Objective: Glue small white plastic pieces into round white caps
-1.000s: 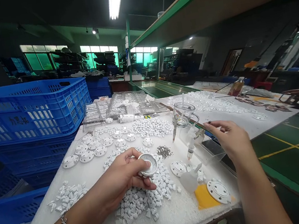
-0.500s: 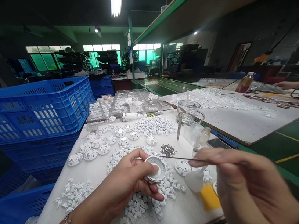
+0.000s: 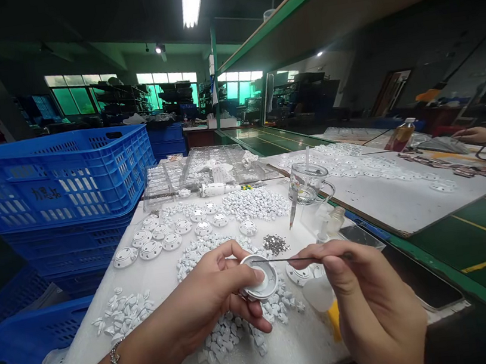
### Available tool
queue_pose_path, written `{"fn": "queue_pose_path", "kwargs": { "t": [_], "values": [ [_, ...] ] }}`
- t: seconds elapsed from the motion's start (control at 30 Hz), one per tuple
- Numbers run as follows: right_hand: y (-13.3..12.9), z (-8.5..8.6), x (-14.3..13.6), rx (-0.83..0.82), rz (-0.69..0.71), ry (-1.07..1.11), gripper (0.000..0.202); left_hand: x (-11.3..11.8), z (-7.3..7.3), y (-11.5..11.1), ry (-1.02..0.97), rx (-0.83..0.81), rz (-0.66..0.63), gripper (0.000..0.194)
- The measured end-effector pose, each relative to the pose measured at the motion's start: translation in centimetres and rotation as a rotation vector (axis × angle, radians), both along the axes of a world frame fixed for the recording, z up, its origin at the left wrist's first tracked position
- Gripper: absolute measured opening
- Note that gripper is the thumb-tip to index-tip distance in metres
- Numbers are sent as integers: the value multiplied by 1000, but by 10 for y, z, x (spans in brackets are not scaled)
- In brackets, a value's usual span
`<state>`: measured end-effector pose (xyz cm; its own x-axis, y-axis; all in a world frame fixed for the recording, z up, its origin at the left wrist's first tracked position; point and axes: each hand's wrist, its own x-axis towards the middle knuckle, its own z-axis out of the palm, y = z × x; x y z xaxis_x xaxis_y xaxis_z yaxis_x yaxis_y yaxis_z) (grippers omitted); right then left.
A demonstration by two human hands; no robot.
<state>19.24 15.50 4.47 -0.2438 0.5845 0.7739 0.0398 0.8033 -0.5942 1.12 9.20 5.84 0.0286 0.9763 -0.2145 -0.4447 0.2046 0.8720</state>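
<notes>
My left hand (image 3: 221, 287) grips a round white plastic cap (image 3: 264, 287), its hollow side turned up and my thumb pressed inside. A thin dark rod (image 3: 281, 259) is pinched in my right hand (image 3: 367, 291); its tip reaches into the cap near the upper rim. Beneath my left hand spreads a heap of small white pieces (image 3: 223, 332). Just beyond lies a pile of tiny silvery bits (image 3: 276, 243). A translucent squeeze bottle (image 3: 318, 293) and a yellow object (image 3: 335, 320) are partly hidden behind my right hand.
Stacked blue crates (image 3: 57, 184) stand on the left. A glass mug (image 3: 309, 182) is on the table's right side, near several finished-looking white discs (image 3: 172, 241). A dark flat phone-like slab (image 3: 419, 278) lies at right. Another person's hand (image 3: 474, 136) shows at far right.
My right hand has moved back and to the right a little, and the rod's tip has gone from the cap's rim to inside it. The left hand keeps its hold.
</notes>
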Motion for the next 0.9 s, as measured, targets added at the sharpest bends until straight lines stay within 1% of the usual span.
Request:
{"fn": "queue_pose_path", "kwargs": {
  "t": [0.2,0.33,0.5,0.63,0.77,0.83,0.9],
  "values": [
    [-3,0,-4,-9,-63,54,11,-1,-1,-1,-2,15,-30,23],
    [-4,1,-8,-82,-137,97,8,-1,0,-1,14,24,-39,23],
    [-4,1,-11,-135,-175,132,8,0,3,-2,33,24,-42,23],
    [-7,2,-15,-161,-239,162,10,-1,2,-2,41,24,-38,24],
    [-15,9,-20,-221,-336,236,19,-4,-1,1,50,25,-7,24],
    [-20,12,-21,-269,-335,247,22,-4,-1,1,48,21,4,25],
    [-21,12,-20,-296,-282,259,23,-3,0,1,40,24,4,25]
  ]
}}
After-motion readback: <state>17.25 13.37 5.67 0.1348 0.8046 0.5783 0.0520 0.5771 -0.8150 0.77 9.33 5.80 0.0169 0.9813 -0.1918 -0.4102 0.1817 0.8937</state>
